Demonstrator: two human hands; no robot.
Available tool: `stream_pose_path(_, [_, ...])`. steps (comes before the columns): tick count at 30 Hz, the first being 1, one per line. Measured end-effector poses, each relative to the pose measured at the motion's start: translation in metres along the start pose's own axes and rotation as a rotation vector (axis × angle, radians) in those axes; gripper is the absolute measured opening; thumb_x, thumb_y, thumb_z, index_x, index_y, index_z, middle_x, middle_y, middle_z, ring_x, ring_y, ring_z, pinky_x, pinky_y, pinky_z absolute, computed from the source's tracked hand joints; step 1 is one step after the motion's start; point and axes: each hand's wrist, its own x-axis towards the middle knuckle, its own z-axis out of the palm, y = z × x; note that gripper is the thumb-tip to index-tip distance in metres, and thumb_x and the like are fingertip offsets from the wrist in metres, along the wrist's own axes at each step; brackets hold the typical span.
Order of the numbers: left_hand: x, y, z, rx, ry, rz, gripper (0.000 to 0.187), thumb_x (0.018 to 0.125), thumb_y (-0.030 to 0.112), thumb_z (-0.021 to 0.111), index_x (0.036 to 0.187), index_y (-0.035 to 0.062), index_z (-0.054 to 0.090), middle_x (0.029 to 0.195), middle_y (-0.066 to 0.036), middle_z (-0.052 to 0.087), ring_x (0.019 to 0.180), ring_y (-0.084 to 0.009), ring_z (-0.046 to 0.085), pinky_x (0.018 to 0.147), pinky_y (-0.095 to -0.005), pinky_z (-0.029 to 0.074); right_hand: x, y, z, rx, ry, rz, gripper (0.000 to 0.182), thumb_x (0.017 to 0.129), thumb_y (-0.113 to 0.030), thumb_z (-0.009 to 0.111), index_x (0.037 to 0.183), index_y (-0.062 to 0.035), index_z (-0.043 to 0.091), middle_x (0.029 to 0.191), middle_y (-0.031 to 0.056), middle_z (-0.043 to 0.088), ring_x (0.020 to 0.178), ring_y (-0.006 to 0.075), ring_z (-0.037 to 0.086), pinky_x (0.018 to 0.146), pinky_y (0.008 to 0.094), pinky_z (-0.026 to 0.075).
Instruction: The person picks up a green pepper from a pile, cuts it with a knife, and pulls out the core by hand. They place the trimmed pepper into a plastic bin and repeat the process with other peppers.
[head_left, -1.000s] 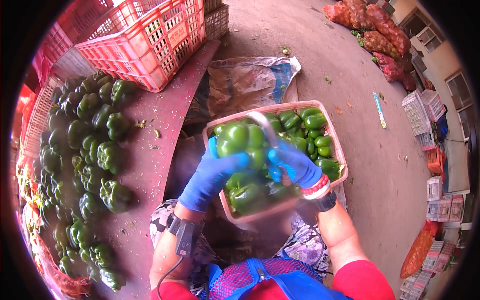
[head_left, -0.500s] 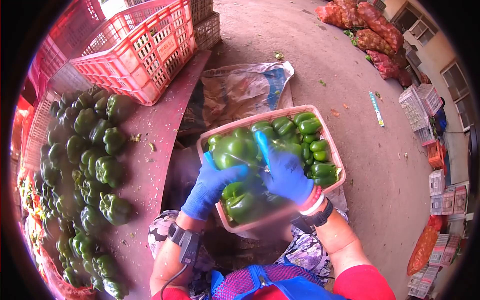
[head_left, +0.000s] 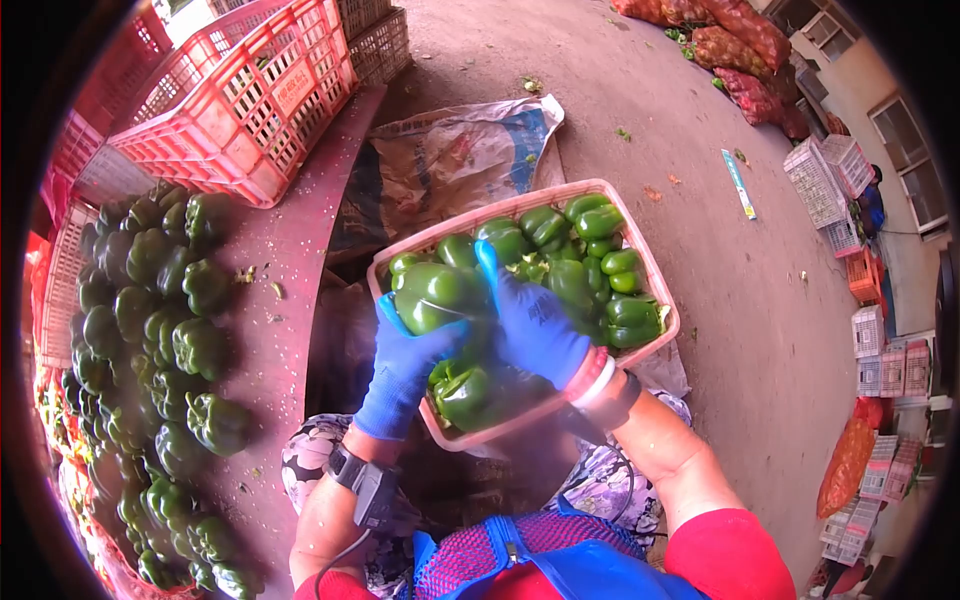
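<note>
My left hand [head_left: 405, 360], in a blue glove, is closed around a large green bell pepper [head_left: 432, 297] above the crate. Close to the pepper's right side is my right hand [head_left: 535, 325], gloved the same way, with a finger and thumb pointing up and the rest curled. The thin metal tool seen in it half a second ago is now mostly hidden by the hand and the blur. Below both hands, a shallow pink crate [head_left: 655, 290] holds many green bell peppers [head_left: 545, 228].
On the left, a reddish board [head_left: 285, 300] bears a heap of green peppers [head_left: 150, 255]. A large pink crate [head_left: 255, 110] stands behind the heap. A crumpled sack [head_left: 440, 160] lies beyond the pepper crate. Filled net sacks [head_left: 740, 50] and stacked crates [head_left: 820, 185] stand at the right.
The whole view has shifted slightly. My right hand has turned and come up a little beside the pepper, and the metal tool shows less. My left hand keeps hold of the pepper.
</note>
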Motion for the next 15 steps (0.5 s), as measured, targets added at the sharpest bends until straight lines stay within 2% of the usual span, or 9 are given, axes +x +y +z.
stream_pose_path(3, [-0.003,-0.014,0.003,0.252,0.126,0.150,0.073,0.067,0.012,0.086,0.126,-0.0002,0.046,0.113,-0.010,0.065,0.095,-0.0166,0.065,0.082,-0.0316,0.057,-0.009,-0.011,0.011,-0.042,-0.161,0.268,0.097,0.077,-0.010,0.064,0.157,0.0035,0.011,0.103,0.0252,0.066,0.072,0.0404,0.065,0.068,0.0520,0.051])
stream_pose_path(5, [-0.009,-0.004,0.005,0.434,0.139,0.174,0.074,0.065,0.014,0.087,0.125,-0.0002,0.047,0.113,-0.010,0.065,0.098,-0.0170,0.064,0.085,-0.0327,0.056,-0.016,-0.011,0.017,-0.001,-0.127,0.274,0.096,0.079,-0.010,0.063,0.158,0.0008,0.011,0.104,0.0245,0.066,0.072,0.0405,0.065,0.068,0.0521,0.051])
stream_pose_path(6, [-0.008,-0.005,0.007,0.183,0.071,0.149,0.068,0.070,0.019,0.083,0.126,-0.0015,0.050,0.110,-0.010,0.066,0.093,-0.0167,0.065,0.080,-0.0311,0.056,-0.016,-0.011,0.013,0.002,-0.084,0.251,0.096,0.079,-0.010,0.064,0.158,-0.0003,0.011,0.105,0.0240,0.066,0.073,0.0406,0.065,0.069,0.0518,0.051])
stream_pose_path(9, [-0.011,0.014,-0.002,-0.289,-0.230,-0.118,0.059,0.078,0.023,0.076,0.127,-0.0013,0.054,0.105,-0.009,0.068,0.087,-0.0167,0.066,0.073,-0.0294,0.055,-0.016,0.007,0.015,0.029,0.008,0.135,0.093,0.081,-0.011,0.065,0.158,-0.0041,0.014,0.108,0.0225,0.066,0.077,0.0407,0.065,0.071,0.0507,0.051])
stream_pose_path(10, [-0.013,0.009,-0.006,-0.264,-0.188,-0.098,0.049,0.085,0.026,0.070,0.126,0.0004,0.060,0.101,-0.008,0.069,0.084,-0.0166,0.067,0.067,-0.0282,0.055,-0.017,0.014,0.017,0.040,0.032,0.085,0.092,0.081,-0.011,0.065,0.158,-0.0056,0.015,0.109,0.0220,0.066,0.078,0.0406,0.065,0.072,0.0503,0.051])
stream_pose_path(13, [-0.009,-0.006,-0.025,-0.264,-0.264,-0.089,0.051,0.088,0.022,0.066,0.134,0.0031,0.053,0.115,-0.013,0.067,0.091,-0.0244,0.070,0.062,-0.0329,0.058,-0.023,0.018,0.015,0.105,-0.022,0.051,0.085,0.081,-0.011,0.066,0.155,-0.0076,0.025,0.112,0.0211,0.065,0.082,0.0404,0.065,0.073,0.0494,0.052])
stream_pose_path(14, [-0.010,-0.007,-0.030,-0.323,-0.211,-0.085,0.049,0.089,0.024,0.066,0.131,0.0025,0.056,0.113,-0.012,0.068,0.091,-0.0237,0.070,0.065,-0.0337,0.059,-0.024,0.020,0.014,0.101,-0.062,0.093,0.077,0.082,-0.012,0.066,0.151,-0.0085,0.033,0.110,0.0205,0.066,0.084,0.0400,0.065,0.073,0.0491,0.052])
stream_pose_path(15, [-0.011,-0.008,-0.033,-0.381,-0.162,-0.081,0.047,0.089,0.026,0.067,0.128,0.0018,0.058,0.112,-0.012,0.068,0.091,-0.0230,0.069,0.067,-0.0345,0.059,-0.028,0.029,0.018,0.048,-0.083,0.131,0.073,0.082,-0.012,0.065,0.149,-0.0087,0.036,0.108,0.0200,0.067,0.085,0.0397,0.066,0.073,0.0491,0.052])
